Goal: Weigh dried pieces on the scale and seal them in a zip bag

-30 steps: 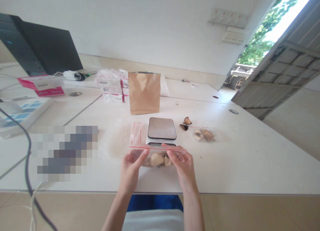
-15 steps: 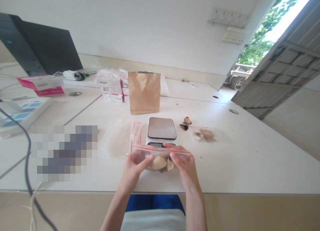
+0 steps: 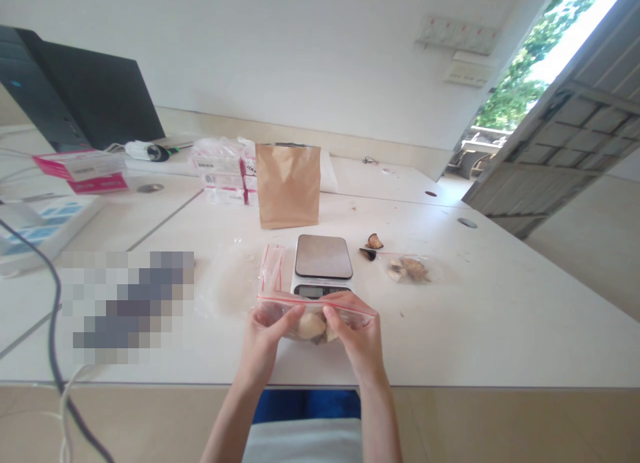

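Note:
Both hands hold a clear zip bag with a red seal strip, filled with pale and brown dried pieces, just above the table's near edge. My left hand pinches the bag's top left part. My right hand grips its top right part, thumb near the middle of the seal. Right behind the bag sits a small digital scale with a bare dark platform. A brown paper bag stands upright farther back.
Several unused zip bags lie left of the scale. A small filled bag and loose dark pieces lie to its right. Pink-and-white boxes, a black monitor and cables occupy the back left. An open door is at right.
The bag has dropped slightly and tilted, and my fingers have shifted closer together along its seal. Nothing else on the table has moved.

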Tool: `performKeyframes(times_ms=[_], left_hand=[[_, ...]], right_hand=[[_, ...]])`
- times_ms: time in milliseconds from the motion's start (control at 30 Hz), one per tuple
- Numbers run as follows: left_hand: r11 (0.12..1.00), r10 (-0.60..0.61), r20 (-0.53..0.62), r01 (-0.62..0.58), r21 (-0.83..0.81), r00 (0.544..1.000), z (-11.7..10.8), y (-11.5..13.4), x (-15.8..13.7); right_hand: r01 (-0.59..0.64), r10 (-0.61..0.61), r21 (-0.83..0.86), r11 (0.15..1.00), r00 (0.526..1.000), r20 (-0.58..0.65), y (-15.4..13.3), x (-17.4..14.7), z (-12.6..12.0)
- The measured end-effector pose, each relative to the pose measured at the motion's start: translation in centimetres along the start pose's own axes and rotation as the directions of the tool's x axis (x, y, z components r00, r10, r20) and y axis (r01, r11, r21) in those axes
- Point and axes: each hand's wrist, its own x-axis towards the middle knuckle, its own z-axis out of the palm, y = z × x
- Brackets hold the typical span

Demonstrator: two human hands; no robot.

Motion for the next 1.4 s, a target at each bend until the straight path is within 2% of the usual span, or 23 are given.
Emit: performKeyframes(times_ms=[100, 167, 300, 500, 733, 900, 1000, 1133, 1300, 1400], left_hand=[[0.990, 0.113, -0.033, -0.110, 0.087, 0.993, -0.3, -0.1, 0.1], [0.983, 0.146, -0.012, -0.144, 0.113, 0.989, -0.4, -0.1, 0.1], [0.993, 0.079, 0.070, -0.085, 0.087, 0.994, -0.5, -0.1, 0.2], [0.979, 0.089, 0.067, -0.100, 0.176, 0.994, 0.0, 0.2, 0.0], [0.983, 0.078, 0.054, -0.086, 0.165, 0.996, 0.4, 0.3, -0.1], [0.978, 0.062, 0.026, -0.066, 0.196, 0.998, 0.8, 0.4, -0.1], [0.980, 0.063, -0.007, -0.061, 0.188, 0.998, 0.9, 0.3, 0.0], [0.977, 0.105, -0.068, -0.090, 0.191, 0.992, 0.8, 0.1, 0.1], [0.955, 0.179, -0.073, -0.155, 0.253, 0.981, 0.7, 0.1, -0.1], [0.927, 0.242, -0.086, -0.204, 0.316, 0.966, 0.7, 0.0, -0.3]], right_hand=[[-0.004, 0.005, 0.015, 1.000, 0.999, -0.036, 0.2, 0.0, 0.2], [-0.024, 0.024, 0.005, 1.000, 1.000, -0.016, 0.2, 0.1, 0.2], [-0.052, 0.050, 0.046, 0.998, 0.997, 0.053, -0.2, 0.2, -0.3], [-0.098, 0.089, 0.075, 0.992, 0.989, 0.121, -0.7, 0.2, -0.2], [-0.041, 0.039, 0.040, 0.998, 0.998, 0.051, -0.5, 0.1, 0.9], [0.020, -0.021, -0.011, 1.000, 0.995, -0.094, 0.1, 0.0, 1.6], [0.038, -0.045, -0.056, 0.998, 0.992, -0.120, 0.3, 0.0, 2.0], [0.039, -0.044, -0.080, 0.996, 0.996, -0.071, 0.2, 0.1, 2.1], [-0.048, 0.047, -0.010, 0.999, 0.999, -0.016, -0.4, 0.1, 1.8], [-0.056, 0.056, 0.000, 0.998, 0.998, 0.017, -0.6, 0.1, 1.5]])
